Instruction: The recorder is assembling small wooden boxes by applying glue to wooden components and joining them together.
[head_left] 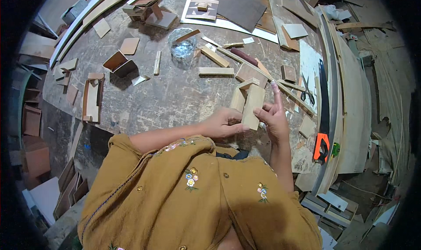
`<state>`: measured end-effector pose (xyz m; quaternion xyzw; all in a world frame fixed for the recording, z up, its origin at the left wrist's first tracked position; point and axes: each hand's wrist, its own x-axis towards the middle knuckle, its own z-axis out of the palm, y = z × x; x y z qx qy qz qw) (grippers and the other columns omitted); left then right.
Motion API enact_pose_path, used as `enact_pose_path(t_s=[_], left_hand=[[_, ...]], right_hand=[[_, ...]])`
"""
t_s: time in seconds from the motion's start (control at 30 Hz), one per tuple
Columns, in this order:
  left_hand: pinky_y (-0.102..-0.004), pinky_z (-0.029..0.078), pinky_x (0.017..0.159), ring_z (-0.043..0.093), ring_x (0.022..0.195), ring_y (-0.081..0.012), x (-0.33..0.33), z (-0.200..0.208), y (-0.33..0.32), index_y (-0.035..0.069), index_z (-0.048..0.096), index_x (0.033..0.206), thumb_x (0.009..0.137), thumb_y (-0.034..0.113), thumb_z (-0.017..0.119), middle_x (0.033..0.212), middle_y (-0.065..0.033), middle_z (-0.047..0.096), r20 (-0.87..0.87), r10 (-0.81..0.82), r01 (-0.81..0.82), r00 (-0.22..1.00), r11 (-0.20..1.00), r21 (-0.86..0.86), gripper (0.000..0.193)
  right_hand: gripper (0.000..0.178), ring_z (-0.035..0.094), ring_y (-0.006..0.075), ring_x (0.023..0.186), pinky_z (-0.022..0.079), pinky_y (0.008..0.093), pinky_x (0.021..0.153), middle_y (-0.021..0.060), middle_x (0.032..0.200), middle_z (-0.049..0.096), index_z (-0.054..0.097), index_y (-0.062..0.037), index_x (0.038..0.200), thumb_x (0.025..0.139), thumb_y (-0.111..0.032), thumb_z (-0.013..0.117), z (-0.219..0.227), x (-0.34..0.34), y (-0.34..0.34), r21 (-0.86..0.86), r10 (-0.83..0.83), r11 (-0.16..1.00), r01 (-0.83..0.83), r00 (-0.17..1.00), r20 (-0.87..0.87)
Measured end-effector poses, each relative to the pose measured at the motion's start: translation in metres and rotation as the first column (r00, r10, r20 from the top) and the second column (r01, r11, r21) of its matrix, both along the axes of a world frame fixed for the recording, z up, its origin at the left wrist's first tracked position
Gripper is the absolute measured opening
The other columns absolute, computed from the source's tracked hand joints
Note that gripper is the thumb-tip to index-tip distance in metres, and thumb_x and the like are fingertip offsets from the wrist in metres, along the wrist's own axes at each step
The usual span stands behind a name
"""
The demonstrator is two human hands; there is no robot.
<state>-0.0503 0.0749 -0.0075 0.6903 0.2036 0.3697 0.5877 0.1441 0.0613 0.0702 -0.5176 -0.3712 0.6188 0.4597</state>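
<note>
Both hands hold small wood pieces (248, 102) over the workbench (175, 96), right in front of the chest. The left hand (226, 122) grips from the left. The right hand (274, 116) pinches the long piece, one finger straight. The long piece points away.

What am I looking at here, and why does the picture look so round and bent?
This is one picture from a wide-angle camera worn on a person's head, looking down; that lens bends straight edges near the rim. No machine here: the mustard-coloured shirt and both bare hands belong to the wearer. The left hand and right hand together hold a small piece made of thin wooden boards upright above a worn workbench. Scattered on the bench are wood offcuts, a small open wooden box, a clear plastic cup, scissors and a handsaw with an orange handle.
</note>
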Motion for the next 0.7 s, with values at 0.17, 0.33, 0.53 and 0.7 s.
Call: enact_pose_path(t_s=[0.17, 0.33, 0.53, 0.7], left_hand=[[-0.0298, 0.042, 0.057, 0.047, 0.065, -0.0073, -0.001, 0.009, -0.001, -0.005, 0.065, 0.089, 0.090, 0.033, 0.066, 0.069, -0.0064, 0.058, -0.034, -0.078, 0.070, 0.996, 0.981, -0.183, 0.038], [-0.0285, 0.048, 0.067, 0.055, 0.073, -0.0062, -0.007, 0.020, 0.001, -0.001, 0.068, 0.103, 0.090, 0.030, 0.065, 0.079, -0.0076, 0.067, -0.086, -0.110, 0.092, 0.990, 0.978, -0.190, 0.034], [-0.0307, 0.050, 0.072, 0.060, 0.075, -0.0113, -0.006, 0.026, 0.001, 0.002, 0.067, 0.109, 0.091, 0.031, 0.063, 0.085, -0.0111, 0.069, -0.116, -0.080, 0.065, 0.990, 0.989, -0.135, 0.035], [-0.0297, 0.051, 0.073, 0.060, 0.078, -0.0105, -0.007, 0.021, -0.001, 0.000, 0.066, 0.109, 0.091, 0.030, 0.063, 0.088, -0.0112, 0.069, -0.090, -0.090, 0.074, 0.992, 0.983, -0.169, 0.036]], right_hand=[[0.108, 0.067, 0.0200, 0.090, 0.055, 0.0328, 0.079, 0.0199, 0.103, 0.067, 0.001, -0.0108, 0.154, 0.076, 0.005, 0.075, 0.005, -0.003, -0.001, 0.020, -0.009, 1.000, 0.009, 1.000, -0.006], [0.111, 0.067, 0.0185, 0.088, 0.054, 0.0307, 0.077, 0.0183, 0.101, 0.068, 0.000, -0.0100, 0.154, 0.076, 0.000, 0.077, 0.006, -0.004, 0.000, 0.047, 0.005, 0.999, -0.006, 1.000, 0.013], [0.096, 0.063, 0.0137, 0.081, 0.054, 0.0276, 0.070, 0.0080, 0.095, 0.066, 0.006, -0.0070, 0.154, 0.086, -0.019, 0.072, -0.008, 0.012, 0.011, 0.113, -0.069, 0.992, 0.058, 0.993, 0.096], [0.095, 0.055, 0.0194, 0.107, 0.051, 0.0325, 0.085, 0.0122, 0.122, 0.060, 0.008, -0.0053, 0.154, 0.086, -0.021, 0.072, -0.005, 0.003, 0.026, 0.374, -0.144, 0.927, 0.017, 0.939, 0.314]])
